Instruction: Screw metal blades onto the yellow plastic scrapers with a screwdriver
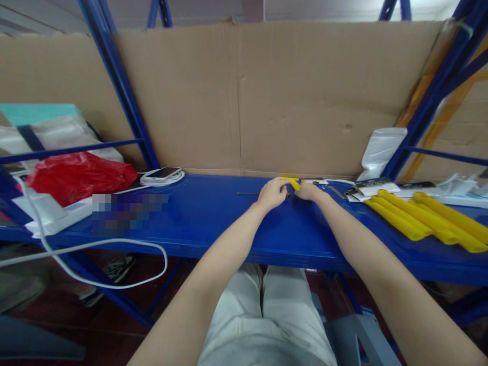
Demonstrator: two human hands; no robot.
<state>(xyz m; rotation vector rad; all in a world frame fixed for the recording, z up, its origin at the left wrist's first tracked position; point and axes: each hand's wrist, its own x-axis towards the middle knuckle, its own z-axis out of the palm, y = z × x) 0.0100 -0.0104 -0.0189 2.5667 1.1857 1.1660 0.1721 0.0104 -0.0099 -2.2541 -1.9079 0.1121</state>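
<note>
yellow piece [293, 183]: smooth, plastic-looking | tubes [419, 216]: yellow plastic, smooth, soft sheen | table [213, 218]: painted metal, smooth, glossy | post [119, 86]: painted metal, smooth | board [179, 101]: matt cardboard, creased and dented | red bag [82, 175]: thin plastic, crinkled, shiny | cable [118, 241]: smooth white plastic | phone [165, 173]: glossy dark screen | trousers [282, 295]: matt pale cloth | stool [343, 330]: grey plastic, smooth

The small yellow piece [293, 183] is partly hidden.

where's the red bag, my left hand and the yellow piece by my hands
Red bag [82, 175]: head view, middle of its crumpled front.
Left hand [272, 192]: head view, back of the hand.
Yellow piece [293, 183]: head view, its strip showing between the hands.
</note>
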